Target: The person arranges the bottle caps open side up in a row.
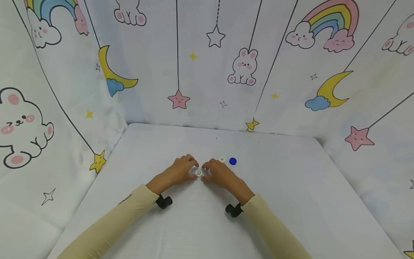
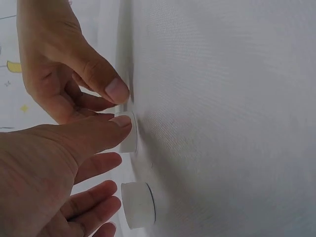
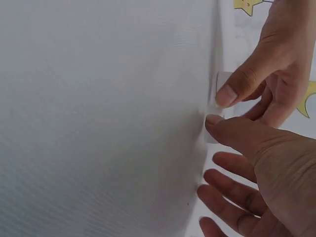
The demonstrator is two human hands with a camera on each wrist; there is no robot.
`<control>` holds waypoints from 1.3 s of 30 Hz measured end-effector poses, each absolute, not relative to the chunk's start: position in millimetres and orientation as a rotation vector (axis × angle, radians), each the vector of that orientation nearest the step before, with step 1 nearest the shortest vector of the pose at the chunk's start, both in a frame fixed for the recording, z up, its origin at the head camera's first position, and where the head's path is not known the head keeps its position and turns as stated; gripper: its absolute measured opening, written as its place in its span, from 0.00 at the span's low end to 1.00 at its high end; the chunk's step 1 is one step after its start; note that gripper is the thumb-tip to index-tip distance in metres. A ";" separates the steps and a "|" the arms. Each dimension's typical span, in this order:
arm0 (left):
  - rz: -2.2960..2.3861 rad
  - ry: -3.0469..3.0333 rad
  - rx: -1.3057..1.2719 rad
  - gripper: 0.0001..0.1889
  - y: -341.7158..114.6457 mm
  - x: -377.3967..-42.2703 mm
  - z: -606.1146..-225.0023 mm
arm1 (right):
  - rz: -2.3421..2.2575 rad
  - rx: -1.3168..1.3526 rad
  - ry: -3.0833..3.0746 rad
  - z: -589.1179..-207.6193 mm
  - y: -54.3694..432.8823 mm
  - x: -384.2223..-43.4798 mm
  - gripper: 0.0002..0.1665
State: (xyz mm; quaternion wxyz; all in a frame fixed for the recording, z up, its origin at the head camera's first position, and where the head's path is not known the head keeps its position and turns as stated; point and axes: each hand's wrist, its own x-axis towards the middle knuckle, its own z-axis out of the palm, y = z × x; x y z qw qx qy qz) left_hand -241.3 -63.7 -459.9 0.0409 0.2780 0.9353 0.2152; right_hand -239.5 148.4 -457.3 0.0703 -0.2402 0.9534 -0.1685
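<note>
A short white cylinder with a dark mark on top point(image 1: 198, 173) stands on the table between my two hands. My left hand point(image 1: 182, 171) has its thumb beside the cylinder's left edge; the fingers arch apart from the thumb. Facing it, my right hand point(image 1: 221, 174) holds its thumb and fingers spread near the right edge. In the left wrist view, the left thumb partly covers this cylinder, and a second short white cylinder point(image 2: 138, 205) stands by the left fingers, hidden from the head view. Whether either thumb touches the middle piece I cannot tell.
Behind the right hand lie another white round piece point(image 1: 222, 159) and a blue round piece point(image 1: 233, 161). The white table point(image 1: 291, 201) is bordered by a printed cloth point(image 1: 148, 72) at the back and sides. A small black camera sits at each wrist.
</note>
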 end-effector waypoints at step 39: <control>0.658 2.900 0.945 0.13 -61.4 -240.8 -464.9 | -0.499 -0.877 2.949 -462.1 142.5 -237.5 0.18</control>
